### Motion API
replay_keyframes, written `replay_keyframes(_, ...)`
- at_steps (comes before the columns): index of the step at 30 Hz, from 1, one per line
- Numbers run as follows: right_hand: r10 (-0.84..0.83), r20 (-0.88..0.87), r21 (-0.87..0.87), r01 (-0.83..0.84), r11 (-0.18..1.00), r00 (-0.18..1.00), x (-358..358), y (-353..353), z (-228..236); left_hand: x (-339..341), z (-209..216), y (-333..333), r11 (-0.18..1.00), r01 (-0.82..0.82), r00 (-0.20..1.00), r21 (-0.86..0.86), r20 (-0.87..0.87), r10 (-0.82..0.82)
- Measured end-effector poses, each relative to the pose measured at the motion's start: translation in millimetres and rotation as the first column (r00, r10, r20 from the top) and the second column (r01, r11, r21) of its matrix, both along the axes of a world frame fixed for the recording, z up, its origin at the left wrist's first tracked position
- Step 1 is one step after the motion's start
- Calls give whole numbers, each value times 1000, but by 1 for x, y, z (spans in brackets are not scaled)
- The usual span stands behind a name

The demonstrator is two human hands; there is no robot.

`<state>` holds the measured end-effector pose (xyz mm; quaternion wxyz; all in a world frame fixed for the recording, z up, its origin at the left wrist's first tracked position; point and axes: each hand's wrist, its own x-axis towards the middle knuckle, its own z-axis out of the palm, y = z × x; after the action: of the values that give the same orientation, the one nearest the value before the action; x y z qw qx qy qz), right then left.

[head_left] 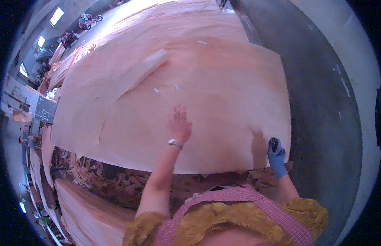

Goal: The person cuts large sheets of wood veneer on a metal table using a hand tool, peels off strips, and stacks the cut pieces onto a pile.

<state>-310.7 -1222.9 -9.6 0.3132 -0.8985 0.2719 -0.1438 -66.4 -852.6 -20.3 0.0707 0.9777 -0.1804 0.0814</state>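
A wide, thin wood veneer sheet spreads out in front of me, pale orange-brown. My left hand, bare with a bracelet at the wrist, is over the sheet's middle with its fingers stretched out. Near the right front corner is my right hand, in a blue glove with dark fingertips. Its fingers are curled closed, and whatever they may hold is hidden. Beyond my left hand, small white strips lie on the veneer. A raised, curled veneer flap runs diagonally across the far left part.
Torn veneer scraps litter the ground below the near edge. More veneer sheets lie at the lower left. A dark grey floor strip runs along the right beside a pale wall. Far left stands a motorbike.
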Motion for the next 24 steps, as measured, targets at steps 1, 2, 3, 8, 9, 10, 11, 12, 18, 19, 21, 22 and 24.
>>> replay_keyframes(1,-32,-11,97,33,995,999,-22,-19,-3,-22,-2,-27,998,15,999,-62,-30,-17)
replay_keyframes(2,-68,-29,189,73,979,997,-44,-41,-7,-44,-5,-57,991,34,997,-130,-63,-43)
replay_keyframes(3,-96,-64,280,110,954,993,-63,-58,-5,-73,-10,-81,984,79,994,-160,-65,-90)
replay_keyframes(8,-197,129,240,162,957,972,-98,-169,14,-165,4,-159,972,82,974,-220,-190,-125)
replay_keyframes(9,-195,154,226,157,961,969,-104,-190,16,-174,-5,-169,976,45,981,-214,-174,-83)
replay_keyframes(10,-190,181,216,149,965,965,-109,-219,11,-179,-27,-174,979,3,987,-205,-157,-36)
replay_keyframes(11,-147,192,190,111,976,970,-103,-248,8,-188,-41,-171,975,-76,987,-211,-156,44)
replay_keyframes(12,-155,189,220,113,969,970,-109,-286,-2,-193,-38,-180,977,-88,990,-195,-129,64)
replay_keyframes(18,-257,198,397,163,903,946,-100,-417,-64,-205,-13,-210,921,-384,895,58,-219,388)
replay_keyframes(19,-264,236,412,149,899,935,-103,-451,-84,-199,-2,-232,886,-456,848,91,-258,463)
replay_keyframes(21,-280,284,370,164,914,917,-90,-528,-117,-169,12,-287,906,-417,886,71,-190,423)
replay_keyframes(22,-260,259,413,137,901,930,-79,-540,-112,-158,15,-303,942,-329,939,68,-84,334)
replay_keyframes(24,-229,222,475,100,874,948,-60,-574,-74,-126,55,-402,945,-321,947,-54,-47,319)
